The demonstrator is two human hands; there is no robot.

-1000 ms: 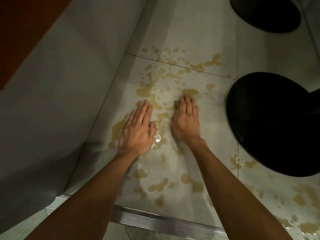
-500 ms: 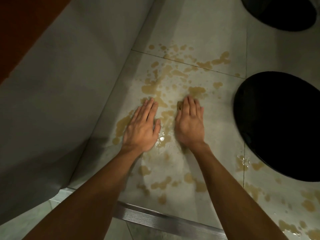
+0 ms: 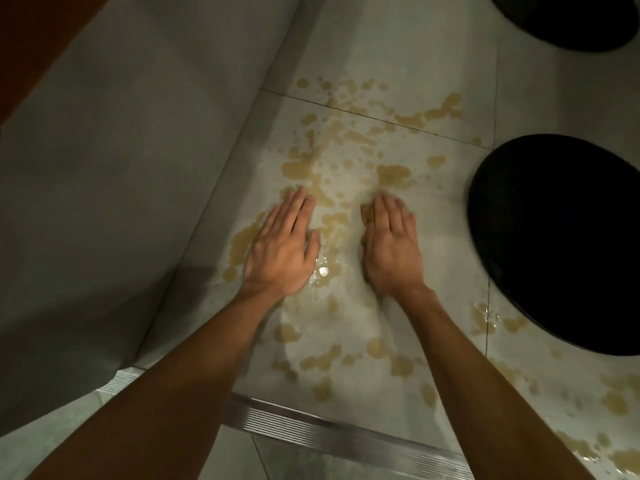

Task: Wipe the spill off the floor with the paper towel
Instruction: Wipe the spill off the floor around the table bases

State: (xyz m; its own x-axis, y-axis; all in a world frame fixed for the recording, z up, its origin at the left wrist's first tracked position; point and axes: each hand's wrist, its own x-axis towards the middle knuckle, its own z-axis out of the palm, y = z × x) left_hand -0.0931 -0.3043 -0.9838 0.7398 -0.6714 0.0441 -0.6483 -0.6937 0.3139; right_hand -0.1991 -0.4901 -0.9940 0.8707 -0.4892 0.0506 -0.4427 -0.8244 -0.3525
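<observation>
Nearest the camera, a ribbed metal threshold strip (image 3: 346, 434) crosses the tiled floor (image 3: 381, 46); beyond it, tan blotches of the spill (image 3: 391, 174) lie between the forearms; further on, the left hand (image 3: 280, 251) and right hand (image 3: 393, 247) lie flat side by side, fingers straight, palms pressing down, gripping nothing; the paper towel I cannot make out as a separate sheet, though a pale creased patch (image 3: 332, 306) between the wrists may be it, soaked; past the fingertips more blotches spread toward a black round base (image 3: 561, 244) on the right. Judged so, the wiping is barely begun; the next move calls for dragging pressure across the wet patches, then fresher paper.
</observation>
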